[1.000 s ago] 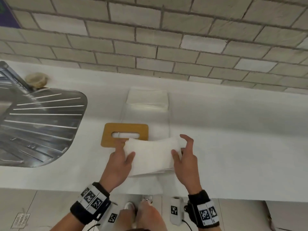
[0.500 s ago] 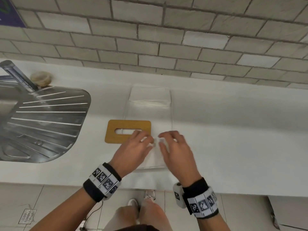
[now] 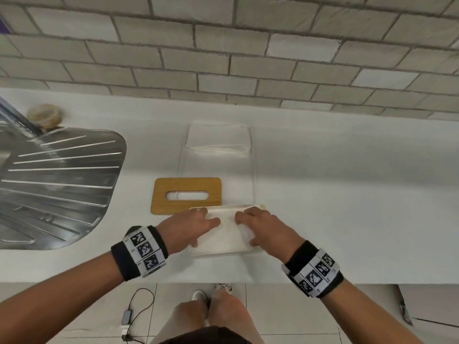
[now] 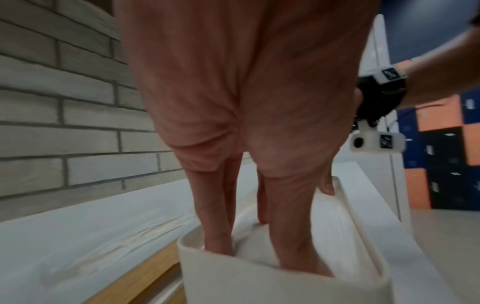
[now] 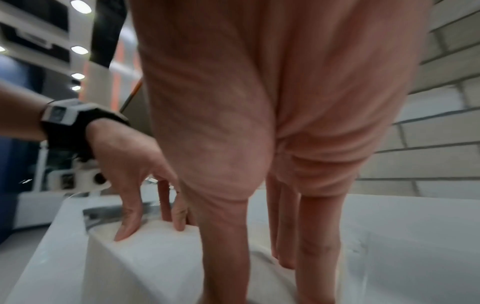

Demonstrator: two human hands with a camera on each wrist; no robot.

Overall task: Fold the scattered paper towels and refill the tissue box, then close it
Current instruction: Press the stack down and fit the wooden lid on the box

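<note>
A cream tissue box stands open near the counter's front edge. Folded white paper towels lie inside it. My left hand and right hand both press down on the towels with straight fingers, and neither grips anything. In the left wrist view the left fingers reach down inside the box wall onto the towel. In the right wrist view the right fingers do the same. The wooden lid, with a slot in it, lies flat just left of the box.
A second stack of folded towels sits at the back near the brick wall, at the far end of a faint clear rectangular outline. A steel drainboard and tap take up the left. The counter edge runs just behind my wrists.
One second ago both hands held a folded towel by its sides above the box. They have since lowered it into the box, and the fingers now press on top of it.
</note>
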